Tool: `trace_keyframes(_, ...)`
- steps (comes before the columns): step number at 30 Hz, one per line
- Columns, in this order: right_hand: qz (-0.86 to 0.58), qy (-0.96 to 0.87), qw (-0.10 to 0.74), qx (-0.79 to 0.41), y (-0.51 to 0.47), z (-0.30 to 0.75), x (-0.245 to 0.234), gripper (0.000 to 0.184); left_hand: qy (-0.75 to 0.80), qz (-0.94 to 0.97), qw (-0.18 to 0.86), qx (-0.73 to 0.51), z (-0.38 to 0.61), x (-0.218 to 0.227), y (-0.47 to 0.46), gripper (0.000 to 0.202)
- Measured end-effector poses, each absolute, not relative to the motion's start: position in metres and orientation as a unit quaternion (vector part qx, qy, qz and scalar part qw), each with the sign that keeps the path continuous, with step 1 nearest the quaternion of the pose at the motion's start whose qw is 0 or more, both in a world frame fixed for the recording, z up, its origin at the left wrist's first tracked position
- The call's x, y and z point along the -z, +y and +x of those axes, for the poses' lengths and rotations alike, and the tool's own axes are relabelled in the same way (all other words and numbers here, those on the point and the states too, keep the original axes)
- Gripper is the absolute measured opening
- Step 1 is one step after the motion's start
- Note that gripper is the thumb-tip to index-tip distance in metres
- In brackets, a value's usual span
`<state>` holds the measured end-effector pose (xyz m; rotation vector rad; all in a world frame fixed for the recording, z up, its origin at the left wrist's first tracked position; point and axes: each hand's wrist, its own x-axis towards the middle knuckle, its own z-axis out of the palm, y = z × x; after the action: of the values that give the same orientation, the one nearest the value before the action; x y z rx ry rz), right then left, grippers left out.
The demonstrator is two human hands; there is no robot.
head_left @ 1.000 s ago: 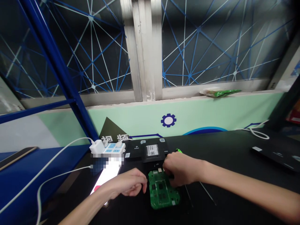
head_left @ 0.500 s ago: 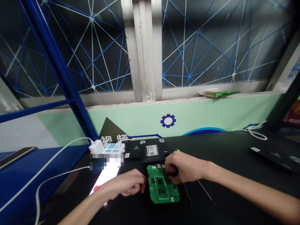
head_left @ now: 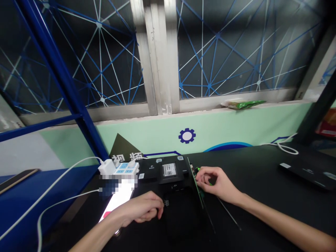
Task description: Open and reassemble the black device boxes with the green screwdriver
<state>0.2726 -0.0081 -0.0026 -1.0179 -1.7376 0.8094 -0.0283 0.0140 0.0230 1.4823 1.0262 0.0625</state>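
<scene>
- Green circuit board (head_left: 193, 175): turned nearly edge-on, at one o'clock from the dark, open case (head_left: 181, 217); contact between its lower edge and the case cannot be told.
- Risk, slip: the board appears pinched at one side only; a loosened grip could let it fall against the case or the bench (head_left: 262, 210).
- Risk, snag: two thin metal shafts, the longer shaft (head_left: 231, 217) at three o'clock, lie close by; lowering the board carelessly could scrape its parts on them.
- Risk, strain: any lead hidden behind the board could be pulled by more tilting; none can be made out.
- Right hand (head_left: 215, 180): at two o'clock, forearm entering from four; grip narrow, thumb and fingers closed on the board's right side, wrist slightly arched.
- Left hand (head_left: 147, 207): at nine o'clock, forearm entering from seven; fingers curled downward, tips beside the case's edge. Whether its grip holds anything cannot be told.
- Lit phone (head_left: 119, 196): at ten o'clock, just beyond the left hand.
</scene>
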Motion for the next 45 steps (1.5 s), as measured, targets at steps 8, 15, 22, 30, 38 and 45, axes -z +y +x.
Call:
trace_keyframes(8,-0.414,-0.641,0.510,-0.396,-0.009,0.273,0.007,0.027,0.451,0.636,0.625,-0.029,-0.032,-0.019,0.017,0.028)
trace_keyframes(15,-0.411,-0.647,0.510,-0.391,-0.007,0.275,0.010,0.027,0.457,0.631,0.626,-0.032,-0.033,-0.018,0.016,0.024)
trace_keyframes(22,-0.413,-0.659,0.512,-0.366,-0.009,0.274,0.008,0.020,0.448,0.635,0.629,-0.033,-0.032,-0.019,0.016,0.025)
trace_keyframes(30,-0.410,-0.694,0.485,-0.338,-0.014,0.269,0.009,0.009,0.453,0.633,0.627,-0.038,-0.032,-0.019,0.016,0.024)
trace_keyframes(38,-0.389,-0.756,0.446,-0.279,-0.019,0.264,0.007,0.004,0.451,0.633,0.629,-0.041,-0.030,-0.020,0.014,0.019)
trace_keyframes(45,-0.377,-0.796,0.414,-0.228,-0.019,0.263,0.010,0.006,0.437,0.639,0.632,-0.040,-0.031,-0.019,0.016,0.017)
